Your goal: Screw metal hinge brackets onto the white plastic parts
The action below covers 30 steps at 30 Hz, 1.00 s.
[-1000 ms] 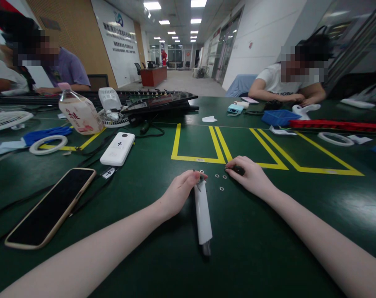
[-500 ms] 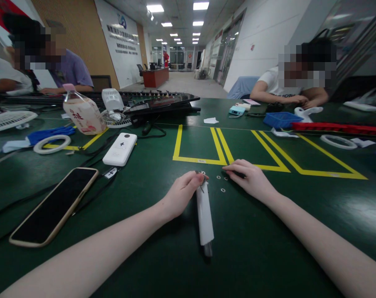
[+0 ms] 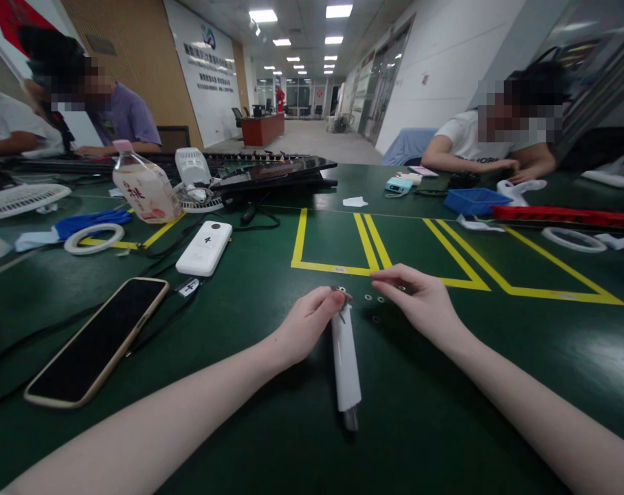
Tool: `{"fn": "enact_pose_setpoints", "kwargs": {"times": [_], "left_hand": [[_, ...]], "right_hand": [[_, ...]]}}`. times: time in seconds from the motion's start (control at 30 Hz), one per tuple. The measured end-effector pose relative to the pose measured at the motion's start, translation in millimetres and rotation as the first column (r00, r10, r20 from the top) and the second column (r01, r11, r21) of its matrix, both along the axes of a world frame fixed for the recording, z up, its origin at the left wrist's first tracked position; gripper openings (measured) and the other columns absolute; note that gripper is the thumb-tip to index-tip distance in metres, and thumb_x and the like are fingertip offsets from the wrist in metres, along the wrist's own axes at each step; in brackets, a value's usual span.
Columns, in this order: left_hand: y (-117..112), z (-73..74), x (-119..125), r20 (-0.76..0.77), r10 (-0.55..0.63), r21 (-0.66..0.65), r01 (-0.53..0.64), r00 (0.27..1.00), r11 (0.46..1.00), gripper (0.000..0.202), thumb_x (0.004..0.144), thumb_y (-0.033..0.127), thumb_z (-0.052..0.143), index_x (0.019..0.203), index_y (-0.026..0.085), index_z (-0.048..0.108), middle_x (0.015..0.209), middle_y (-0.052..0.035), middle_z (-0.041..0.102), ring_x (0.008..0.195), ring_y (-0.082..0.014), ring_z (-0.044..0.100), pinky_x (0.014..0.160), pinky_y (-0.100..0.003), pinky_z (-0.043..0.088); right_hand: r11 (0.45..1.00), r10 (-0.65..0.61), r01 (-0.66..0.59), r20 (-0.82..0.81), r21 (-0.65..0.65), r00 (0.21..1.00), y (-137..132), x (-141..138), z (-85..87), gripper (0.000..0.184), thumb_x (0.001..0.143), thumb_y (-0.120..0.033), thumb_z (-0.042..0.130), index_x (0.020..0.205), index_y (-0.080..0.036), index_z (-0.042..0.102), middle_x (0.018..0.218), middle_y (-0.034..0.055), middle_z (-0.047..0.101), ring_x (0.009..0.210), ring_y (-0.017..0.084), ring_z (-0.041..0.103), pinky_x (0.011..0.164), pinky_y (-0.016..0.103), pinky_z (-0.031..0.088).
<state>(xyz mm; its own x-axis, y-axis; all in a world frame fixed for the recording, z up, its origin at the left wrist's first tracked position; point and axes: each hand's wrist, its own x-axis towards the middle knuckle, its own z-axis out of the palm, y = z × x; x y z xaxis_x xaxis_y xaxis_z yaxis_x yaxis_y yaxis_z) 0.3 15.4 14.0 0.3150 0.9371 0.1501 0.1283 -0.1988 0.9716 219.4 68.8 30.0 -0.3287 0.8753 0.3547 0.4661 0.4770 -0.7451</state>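
My left hand is closed around the top end of a white tube-shaped tool that lies on the green table, with its dark tip pointing towards me. A small metal piece sticks out at the tool's far end, by my fingertips. My right hand hovers just right of it, above several small metal washers. Its fingers are drawn together in a loose pinch, and what they hold is hidden.
A phone, a white power bank, cables, a tape roll and a drink bottle lie to the left. Yellow tape boxes mark the table ahead. A blue tray and other people sit at the far edges.
My right hand has lifted slightly off the table, and the dark object it pressed on before no longer shows. The left hand and the tool have stayed where they were.
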Motion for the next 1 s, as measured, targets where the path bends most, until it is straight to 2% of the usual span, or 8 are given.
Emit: {"fn": "enact_pose_setpoints", "kwargs": {"times": [0.17,0.23,0.33,0.53,0.67,0.83,0.93,1.0], "left_hand": [[1.4,-2.9,-0.4,0.026,-0.011,0.009,0.011,1.000,1.000,0.061,0.092,0.068,0.032,0.090,0.015,0.062,0.105,-0.0100,0.064,0.101,-0.0249,0.057,0.094,-0.039,0.041],[1.9,-4.2,-0.1,0.047,-0.013,0.012,0.013,0.999,1.000,0.060,0.092,0.068,0.033,0.088,0.015,0.061,0.101,-0.0094,0.064,0.098,-0.0242,0.058,0.092,-0.038,0.043],[2.2,-5.5,0.7,0.061,-0.006,0.039,0.003,0.998,0.999,0.060,0.091,0.069,0.035,0.086,0.015,0.059,0.099,-0.0092,0.063,0.097,-0.0239,0.058,0.090,-0.037,0.044],[2.8,-6.6,1.1,0.036,0.001,0.069,-0.003,0.999,0.998,0.061,0.091,0.069,0.032,0.090,0.015,0.061,0.103,-0.0095,0.063,0.097,-0.0232,0.057,0.088,-0.035,0.044],[3.7,-7.2,1.6,0.013,0.023,0.079,-0.024,1.000,0.997,0.064,0.091,0.070,0.031,0.093,0.014,0.061,0.096,-0.0083,0.062,0.089,-0.0217,0.056,0.084,-0.035,0.044],[4.0,-6.8,1.5,0.034,0.007,0.093,-0.010,0.999,0.996,0.061,0.092,0.068,0.032,0.094,0.014,0.061,0.096,-0.0077,0.061,0.087,-0.0207,0.055,0.082,-0.034,0.044],[3.8,-6.6,1.3,0.040,0.000,0.095,-0.003,0.999,0.995,0.061,0.092,0.068,0.033,0.093,0.015,0.063,0.093,-0.0067,0.062,0.085,-0.0203,0.055,0.079,-0.032,0.044],[3.6,-6.5,1.4,0.046,-0.006,0.099,0.001,0.999,0.995,0.061,0.092,0.068,0.032,0.090,0.015,0.064,0.090,-0.0057,0.062,0.084,-0.0200,0.055,0.076,-0.030,0.043]], "right_hand": [[0.989,0.139,-0.143,-0.106,-0.034,0.985,-27.2,-26.3,20.9,0.020,0.088,-0.032,0.063,0.103,-0.022,0.071,0.099,0.0042,0.066,0.091,0.019,0.062,0.079,0.032,0.054],[0.976,0.211,-0.216,-0.095,-0.037,0.973,-36.1,-33.5,26.2,0.020,0.090,-0.029,0.061,0.107,-0.023,0.070,0.101,0.0041,0.065,0.093,0.019,0.062,0.079,0.032,0.055],[0.958,0.284,-0.283,-0.029,0.036,0.958,-42.6,-38.3,28.5,0.018,0.091,-0.024,0.058,0.105,-0.023,0.070,0.099,0.0045,0.065,0.092,0.019,0.062,0.078,0.032,0.055],[0.944,0.269,-0.280,0.087,0.175,0.959,-41.4,-38.8,24.3,0.019,0.093,-0.021,0.054,0.106,-0.022,0.068,0.099,0.0053,0.063,0.090,0.018,0.061,0.073,0.030,0.055],[0.945,0.229,-0.246,0.101,0.214,0.968,-40.2,-41.4,26.1,0.016,0.093,-0.019,0.054,0.101,-0.021,0.067,0.095,0.0047,0.062,0.086,0.017,0.060,0.071,0.028,0.053],[0.971,0.213,-0.221,0.087,0.090,0.973,-37.9,-44.0,31.6,0.015,0.092,-0.026,0.055,0.096,-0.019,0.068,0.091,0.0049,0.063,0.083,0.017,0.061,0.070,0.030,0.053],[0.980,0.191,-0.187,0.050,-0.074,0.980,-35.6,-46.3,33.3,0.018,0.091,-0.032,0.056,0.093,-0.017,0.067,0.088,0.0054,0.064,0.079,0.018,0.062,0.068,0.030,0.053],[0.964,0.191,-0.189,-0.008,-0.188,0.982,-33.7,-49.0,33.7,0.020,0.089,-0.034,0.057,0.091,-0.016,0.066,0.084,0.0055,0.064,0.074,0.017,0.061,0.065,0.029,0.053]]}}
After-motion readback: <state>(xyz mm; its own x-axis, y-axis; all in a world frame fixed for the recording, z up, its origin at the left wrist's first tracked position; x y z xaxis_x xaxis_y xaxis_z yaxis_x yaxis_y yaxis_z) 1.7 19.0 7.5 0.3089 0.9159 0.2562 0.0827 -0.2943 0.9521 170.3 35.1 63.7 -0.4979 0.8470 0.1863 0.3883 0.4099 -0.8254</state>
